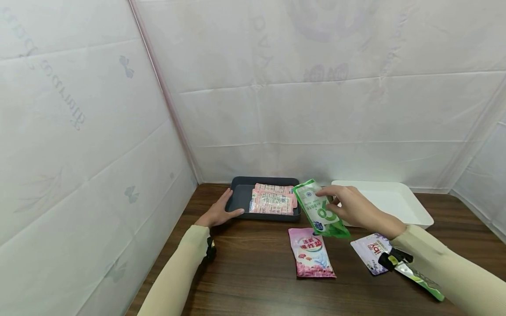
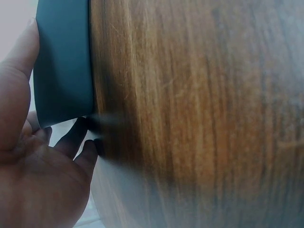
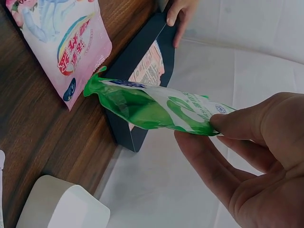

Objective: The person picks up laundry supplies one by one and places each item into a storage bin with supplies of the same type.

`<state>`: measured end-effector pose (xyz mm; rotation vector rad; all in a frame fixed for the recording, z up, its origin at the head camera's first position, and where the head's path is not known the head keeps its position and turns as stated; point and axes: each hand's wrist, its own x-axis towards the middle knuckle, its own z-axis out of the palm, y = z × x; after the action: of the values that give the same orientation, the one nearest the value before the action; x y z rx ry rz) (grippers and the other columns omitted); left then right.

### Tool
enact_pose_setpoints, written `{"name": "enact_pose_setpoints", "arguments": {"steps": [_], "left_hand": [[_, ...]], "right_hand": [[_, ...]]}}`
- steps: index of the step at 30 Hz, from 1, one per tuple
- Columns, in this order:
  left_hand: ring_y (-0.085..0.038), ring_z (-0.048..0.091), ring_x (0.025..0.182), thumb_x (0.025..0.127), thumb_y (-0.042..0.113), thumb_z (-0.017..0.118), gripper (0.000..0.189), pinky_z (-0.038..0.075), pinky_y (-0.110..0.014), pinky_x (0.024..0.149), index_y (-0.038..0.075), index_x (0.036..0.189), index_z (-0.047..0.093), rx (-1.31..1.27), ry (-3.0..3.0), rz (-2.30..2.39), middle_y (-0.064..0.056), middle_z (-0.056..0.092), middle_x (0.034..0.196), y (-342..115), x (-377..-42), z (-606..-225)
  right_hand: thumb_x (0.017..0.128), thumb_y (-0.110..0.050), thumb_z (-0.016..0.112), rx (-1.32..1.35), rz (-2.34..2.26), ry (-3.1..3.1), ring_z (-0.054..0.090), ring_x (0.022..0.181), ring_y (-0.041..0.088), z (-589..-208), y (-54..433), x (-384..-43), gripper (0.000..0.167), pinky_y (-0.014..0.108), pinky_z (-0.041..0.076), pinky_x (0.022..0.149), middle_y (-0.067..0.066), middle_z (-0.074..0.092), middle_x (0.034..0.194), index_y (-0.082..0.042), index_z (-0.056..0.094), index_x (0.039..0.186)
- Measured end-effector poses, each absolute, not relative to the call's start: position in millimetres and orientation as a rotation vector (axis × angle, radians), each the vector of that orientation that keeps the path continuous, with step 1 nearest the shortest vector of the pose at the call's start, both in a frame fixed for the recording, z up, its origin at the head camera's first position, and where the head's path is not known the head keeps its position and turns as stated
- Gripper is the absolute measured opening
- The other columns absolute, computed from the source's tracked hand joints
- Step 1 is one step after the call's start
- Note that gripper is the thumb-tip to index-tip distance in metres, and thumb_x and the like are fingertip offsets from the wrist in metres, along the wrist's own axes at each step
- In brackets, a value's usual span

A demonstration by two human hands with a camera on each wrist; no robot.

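Note:
My right hand (image 1: 352, 207) pinches a green and white plastic packet (image 1: 318, 210) near its upper end, between thumb and fingertips. In the right wrist view the packet (image 3: 156, 107) hangs tilted in front of the dark tray's near end. My left hand (image 1: 221, 210) rests against the left end of that dark grey tray (image 1: 241, 197), thumb along the near rim and fingers spread along the left side. Pink packets (image 1: 272, 202) lie inside the tray toward its right. On the table just below the green packet lies a pink and white packet (image 1: 312, 254).
A white tray (image 1: 399, 199) stands at the back right, partly behind the right hand. A purple and white packet (image 1: 371, 252) and a green-edged packet (image 1: 424, 283) lie near the right forearm, which partly hides them. White sheeting (image 1: 316, 109) rises behind the wooden table (image 1: 245, 272).

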<state>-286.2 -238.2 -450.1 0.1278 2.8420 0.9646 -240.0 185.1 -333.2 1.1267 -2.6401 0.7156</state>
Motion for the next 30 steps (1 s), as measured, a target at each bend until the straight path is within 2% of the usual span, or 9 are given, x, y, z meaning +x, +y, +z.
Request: {"name": "enact_pose_setpoints", "arguments": {"steps": [8,17,26,30], "left_hand": [[-0.043,0.010,0.156,0.090,0.066,0.068,0.112,0.017,-0.065,0.120,0.008,0.166,0.011,0.135,2.844,0.978,-0.014,0.002,0.172,-239.9,-288.9,-452.6],[-0.039,0.009,0.157,0.094,0.056,0.070,0.104,0.018,-0.062,0.121,0.009,0.166,0.011,0.107,2.838,0.960,-0.012,0.001,0.173,-239.2,-287.6,-452.1],[-0.041,0.010,0.156,0.094,0.059,0.069,0.106,0.018,-0.063,0.121,0.009,0.166,0.010,0.114,2.848,0.956,-0.012,0.002,0.173,-238.8,-287.1,-452.9],[-0.040,0.009,0.156,0.093,0.058,0.069,0.106,0.018,-0.063,0.121,0.010,0.166,0.008,0.112,2.849,0.957,-0.012,0.001,0.173,-239.1,-286.3,-452.6]], "right_hand": [[0.085,0.011,0.075,1.148,0.701,-2.612,0.070,0.082,0.016,-333.0,180.5,-246.2,0.039,0.032,0.059,0.068,0.016,0.073,0.114,0.002,0.071,0.124],[0.087,0.010,0.073,1.158,0.714,-2.589,0.071,0.084,0.019,-333.4,171.0,-255.0,0.041,0.035,0.060,0.070,0.019,0.072,0.117,0.003,0.069,0.127],[0.086,0.013,0.072,1.191,0.781,-2.535,0.075,0.091,0.033,-334.1,158.1,-265.5,0.044,0.038,0.062,0.072,0.027,0.068,0.124,0.005,0.067,0.129],[0.087,0.013,0.071,1.181,0.795,-2.550,0.075,0.094,0.036,-332.4,152.2,-268.3,0.045,0.039,0.062,0.074,0.026,0.066,0.128,0.005,0.066,0.131]]}}
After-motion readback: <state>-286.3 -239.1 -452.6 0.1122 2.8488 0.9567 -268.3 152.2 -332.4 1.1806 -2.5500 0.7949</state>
